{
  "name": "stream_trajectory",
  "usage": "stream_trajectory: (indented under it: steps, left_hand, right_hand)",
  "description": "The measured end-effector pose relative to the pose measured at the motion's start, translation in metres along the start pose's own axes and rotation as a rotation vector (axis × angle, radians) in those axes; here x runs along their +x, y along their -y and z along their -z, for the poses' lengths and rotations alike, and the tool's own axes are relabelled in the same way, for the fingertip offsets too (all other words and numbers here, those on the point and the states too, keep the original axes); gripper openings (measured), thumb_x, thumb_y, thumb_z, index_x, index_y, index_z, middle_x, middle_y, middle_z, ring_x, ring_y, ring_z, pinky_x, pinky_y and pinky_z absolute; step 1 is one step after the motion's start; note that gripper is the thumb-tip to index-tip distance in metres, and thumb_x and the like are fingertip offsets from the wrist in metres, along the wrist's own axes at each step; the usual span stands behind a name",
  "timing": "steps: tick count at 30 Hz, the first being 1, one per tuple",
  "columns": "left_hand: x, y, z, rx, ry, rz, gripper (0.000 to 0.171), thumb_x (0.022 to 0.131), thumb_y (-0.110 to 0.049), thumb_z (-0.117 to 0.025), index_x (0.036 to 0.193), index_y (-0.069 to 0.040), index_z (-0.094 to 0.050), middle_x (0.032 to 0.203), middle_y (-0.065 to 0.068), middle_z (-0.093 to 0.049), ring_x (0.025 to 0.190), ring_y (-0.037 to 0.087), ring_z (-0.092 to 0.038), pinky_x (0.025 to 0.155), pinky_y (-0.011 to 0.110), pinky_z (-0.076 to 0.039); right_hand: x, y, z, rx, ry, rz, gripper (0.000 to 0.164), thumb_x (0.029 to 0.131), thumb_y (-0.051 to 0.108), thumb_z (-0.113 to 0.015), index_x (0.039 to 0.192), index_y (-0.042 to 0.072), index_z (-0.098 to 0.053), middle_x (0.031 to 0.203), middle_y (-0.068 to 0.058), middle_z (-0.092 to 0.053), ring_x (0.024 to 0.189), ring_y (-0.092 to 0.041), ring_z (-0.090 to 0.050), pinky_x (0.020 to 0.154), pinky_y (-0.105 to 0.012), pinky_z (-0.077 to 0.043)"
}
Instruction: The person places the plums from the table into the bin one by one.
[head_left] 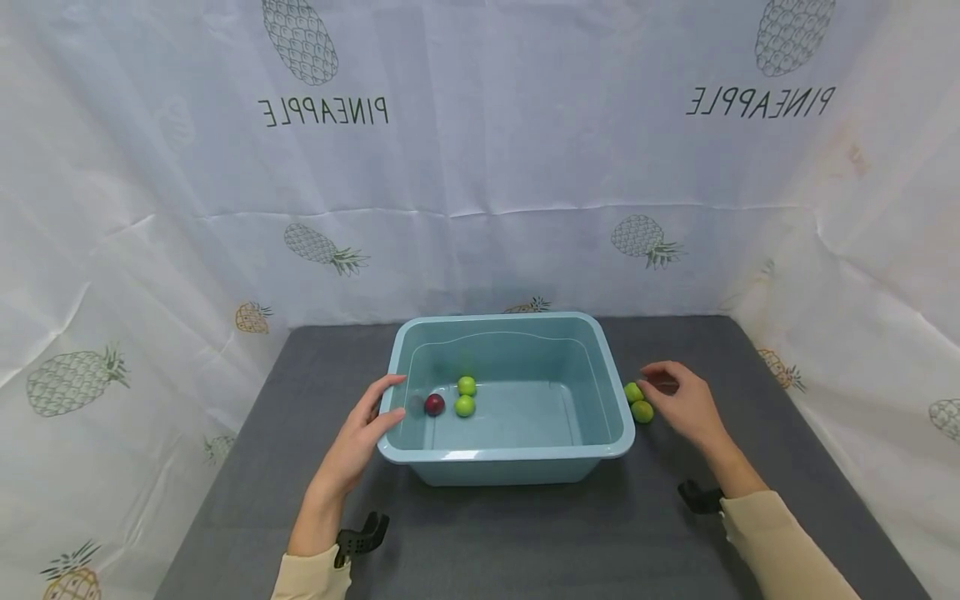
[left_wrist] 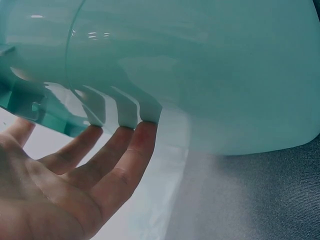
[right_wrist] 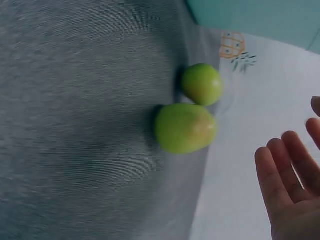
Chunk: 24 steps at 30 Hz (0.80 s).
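Fingers on the left hand (head_left: 354,440) are being wrapped at the left rim of the blue tub (head_left: 510,455), thumb and index over the edge, the rest being pressed to the outside wall. Over on the right, thumb and index are being held curved with a gap between them; nothing's being gripped by that right hand (head_left: 688,410), which is being held right by two green fruits: a nearer one (head_left: 642,412) and a farther one (head_left: 632,392). Both are being seen just beside the tub's right wall, pretty much touching each other. Inside, a dark red fruit (head_left: 434,405) and two more green ones ( (head_left: 465,407), (head_left: 467,385)) are being kept toward the left, with bare tub floor being shown to their right. Dark grey tabletop (head_left: 517,542) is being left visible in front and on both sides. Everything's being backed by a white pineapple-print curtain (head_left: 525,158), its lettering being shown mirrored.
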<state>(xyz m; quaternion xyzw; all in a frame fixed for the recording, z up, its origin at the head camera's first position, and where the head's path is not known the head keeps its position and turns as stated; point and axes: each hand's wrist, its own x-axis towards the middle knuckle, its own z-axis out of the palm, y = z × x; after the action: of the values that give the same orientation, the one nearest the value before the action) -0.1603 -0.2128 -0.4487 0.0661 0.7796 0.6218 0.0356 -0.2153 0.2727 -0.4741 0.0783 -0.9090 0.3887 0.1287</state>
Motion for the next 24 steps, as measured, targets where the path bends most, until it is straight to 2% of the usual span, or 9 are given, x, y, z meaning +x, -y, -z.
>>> stream_trajectory:
  steps: [5,14,24]
  left_hand:
    - [0.000,0.000,0.001,-0.002,0.003,-0.004,0.050,0.104,-0.022,-0.057,0.151,-0.017,-0.040,0.164,0.016,-0.020,0.143,0.042,-0.032,0.105,0.061,-0.034]
    - [0.000,0.003,0.001,-0.013,0.012,-0.011,0.050,0.105,-0.023,-0.057,0.151,-0.017,-0.040,0.165,0.015,-0.019,0.144,0.040,-0.031,0.105,0.059,-0.035]
    - [0.001,0.004,0.001,-0.014,0.012,-0.016,0.050,0.104,-0.023,-0.057,0.151,-0.017,-0.040,0.165,0.015,-0.020,0.145,0.040,-0.030,0.105,0.060,-0.034]
  right_hand:
    - [-0.002,-0.015,-0.004,0.017,0.036,-0.082,0.034,0.100,0.021,-0.066,0.123,-0.005,-0.063,0.119,-0.025,-0.064,0.109,-0.041,-0.061,0.094,-0.057,-0.048]
    - [-0.007,-0.032,-0.011,0.038,0.066,-0.160,0.037,0.098,0.019,-0.068,0.124,-0.007,-0.061,0.120,-0.027,-0.063,0.111,-0.043,-0.060,0.092,-0.058,-0.048]
    - [-0.011,-0.044,-0.018,0.006,0.136,-0.229,0.040,0.096,0.021,-0.071,0.123,-0.006,-0.061,0.118,-0.025,-0.064,0.105,-0.038,-0.060,0.087,-0.050,-0.048]
